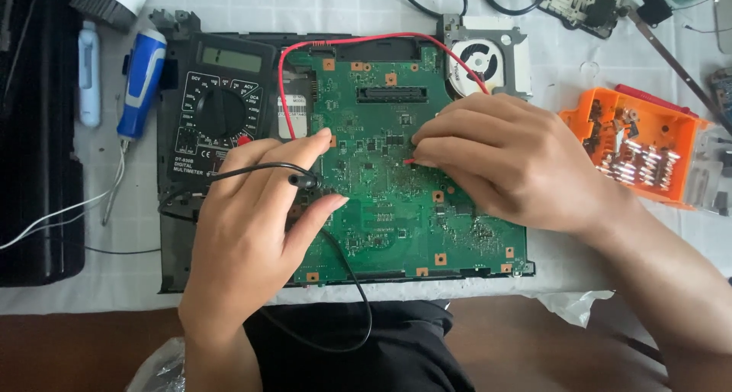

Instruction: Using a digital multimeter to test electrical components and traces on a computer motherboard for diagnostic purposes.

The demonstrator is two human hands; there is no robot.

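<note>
A green circuit board (389,209) lies flat on a white-covered table. My left hand (248,236) rests over the board's left edge and holds a black test probe (305,181) with its black lead looping toward me. My right hand (499,159) presses a red test probe (412,162) onto the middle of the board; its red lead (335,43) arcs back over the top. Both leads run to a black multimeter (217,114) with a round dial, lying left of the board.
A cooling fan (484,56) sits at the board's top right corner. An orange case of screwdriver bits (637,144) lies open at right. A blue and white tool (141,83) and a black case (38,133) lie at left. Cables cross the far edge.
</note>
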